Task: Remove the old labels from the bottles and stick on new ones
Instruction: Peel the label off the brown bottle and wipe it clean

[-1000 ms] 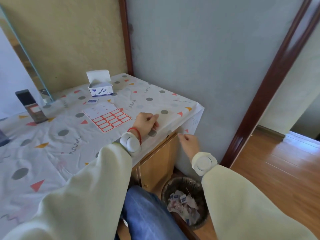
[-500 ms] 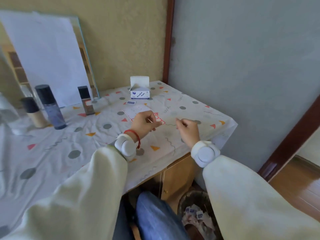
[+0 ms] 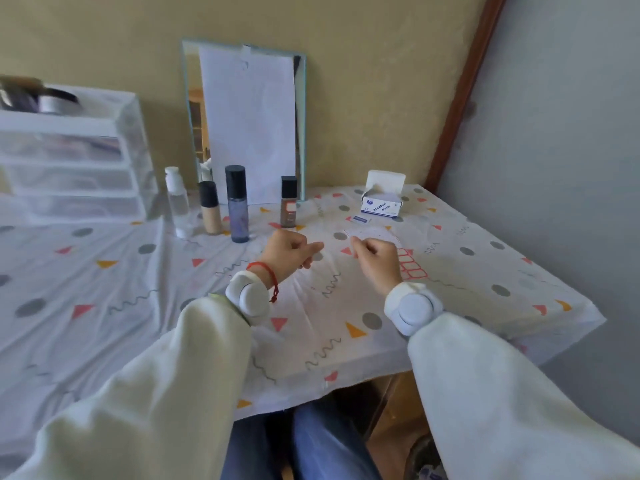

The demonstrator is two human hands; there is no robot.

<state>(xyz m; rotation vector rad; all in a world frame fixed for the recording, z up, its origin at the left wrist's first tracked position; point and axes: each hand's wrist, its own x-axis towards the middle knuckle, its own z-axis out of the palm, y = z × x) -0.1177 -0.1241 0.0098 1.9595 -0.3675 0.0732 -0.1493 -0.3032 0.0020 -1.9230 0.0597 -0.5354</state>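
Note:
Four bottles stand in a row at the back of the table: a clear one with a white cap (image 3: 177, 206), a beige one (image 3: 210, 211), a tall purple-grey one (image 3: 237, 206) and a small brown one (image 3: 288, 206) that carries a white and red label. A sheet of red-bordered labels (image 3: 412, 266) lies flat on the cloth. My left hand (image 3: 287, 252) hovers in front of the bottles with its fingers curled and its thumb against the forefinger; I see nothing in it. My right hand (image 3: 375, 254) hovers over the sheet's left part, fingers curled, with nothing visible in it.
An open box of alcohol pads (image 3: 381, 202) stands at the back right, with one sachet (image 3: 360, 220) lying before it. A mirror covered with paper (image 3: 249, 123) leans on the wall. A clear drawer unit (image 3: 69, 150) fills the back left. A bin (image 3: 426, 459) sits below the table's right edge.
My view has swung left from the table's corner and the bin to the bottles. My right hand came up from beside the bin to above the label sheet; my left moved inward from the edge.

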